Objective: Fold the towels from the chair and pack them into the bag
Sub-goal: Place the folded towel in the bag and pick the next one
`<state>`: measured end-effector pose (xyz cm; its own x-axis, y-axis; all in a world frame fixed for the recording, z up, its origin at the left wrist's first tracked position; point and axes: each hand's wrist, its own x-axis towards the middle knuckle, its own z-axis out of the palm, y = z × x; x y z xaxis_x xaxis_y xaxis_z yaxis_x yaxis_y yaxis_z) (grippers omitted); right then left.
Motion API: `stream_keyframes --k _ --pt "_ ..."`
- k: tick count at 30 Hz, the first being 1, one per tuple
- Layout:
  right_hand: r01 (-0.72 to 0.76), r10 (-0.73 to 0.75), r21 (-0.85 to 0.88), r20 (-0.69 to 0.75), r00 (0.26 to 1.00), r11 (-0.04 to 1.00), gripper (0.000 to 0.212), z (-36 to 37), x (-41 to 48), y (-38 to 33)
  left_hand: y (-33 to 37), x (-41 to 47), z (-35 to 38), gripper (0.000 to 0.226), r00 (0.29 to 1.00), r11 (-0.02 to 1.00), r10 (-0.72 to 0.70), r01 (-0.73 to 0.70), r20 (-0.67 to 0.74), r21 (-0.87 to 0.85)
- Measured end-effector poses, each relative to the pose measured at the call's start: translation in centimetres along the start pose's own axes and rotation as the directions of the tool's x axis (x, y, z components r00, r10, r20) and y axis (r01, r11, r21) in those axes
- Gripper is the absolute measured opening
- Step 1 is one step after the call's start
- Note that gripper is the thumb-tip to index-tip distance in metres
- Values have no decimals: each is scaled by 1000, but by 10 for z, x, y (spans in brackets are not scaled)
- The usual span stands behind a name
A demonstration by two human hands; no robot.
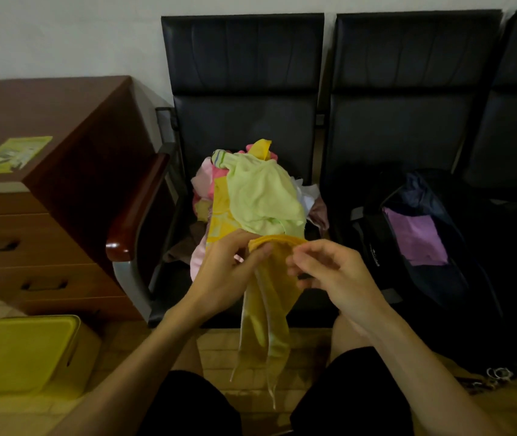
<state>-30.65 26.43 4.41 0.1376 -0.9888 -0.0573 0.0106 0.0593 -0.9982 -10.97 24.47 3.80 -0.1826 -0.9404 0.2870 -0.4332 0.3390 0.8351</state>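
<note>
Yellow towel (265, 309) hangs from its top edge, pinched in the grip of left hand (228, 272) and right hand (332, 272), nearer than the chair's (241, 58) towel heap (260, 196), left of the bag (458, 287).

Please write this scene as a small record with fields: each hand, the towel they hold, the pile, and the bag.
left hand: grips the top of the yellow towel
right hand: fingers pinch the same top edge
yellow towel: unfolded, hangs down between the legs
pile: loose towels on the chair seat, a light green one on top
bag: open, on the next seat to the right
in bag: one purple towel, lying flat
progress: pile not yet folded
</note>
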Motion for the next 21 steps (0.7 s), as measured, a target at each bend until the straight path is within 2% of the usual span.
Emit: stream_keyframes --k 1,4,6,8,11,14,18,21 --pt "24 -27 -65 -59 998 998 12 -6 2 9 -1 3 -2 15 999 1000 -14 14 30 -16" --pt "-15 -24 -240 -158 987 971 37 -21 11 29 -5 11 -7 15 993 999 -14 20 119 -50" --pt "-85 59 -210 -127 990 974 59 -26 15 33 -3 17 -12 19 987 999 5 2 162 -39" --pt "-149 145 -176 -39 989 973 70 -30 22 39 3 22 -17 20 977 999 41 -35 208 -30" --pt "-224 231 -99 70 970 970 56 -32 31 46 11 26 -26 23 955 994 109 -99 278 -50" --pt "-214 226 -118 94 970 970 23 -31 37 35 11 28 -40 28 934 994 113 -108 340 -34" --pt "4 -8 -114 -35 999 993 9 -40 40 6 -5 24 -62 53 937 998 14 -32 349 47" --pt "178 -179 -141 12 984 974 8 -35 31 -15 -14 18 -70 52 964 998 -42 31 263 48"
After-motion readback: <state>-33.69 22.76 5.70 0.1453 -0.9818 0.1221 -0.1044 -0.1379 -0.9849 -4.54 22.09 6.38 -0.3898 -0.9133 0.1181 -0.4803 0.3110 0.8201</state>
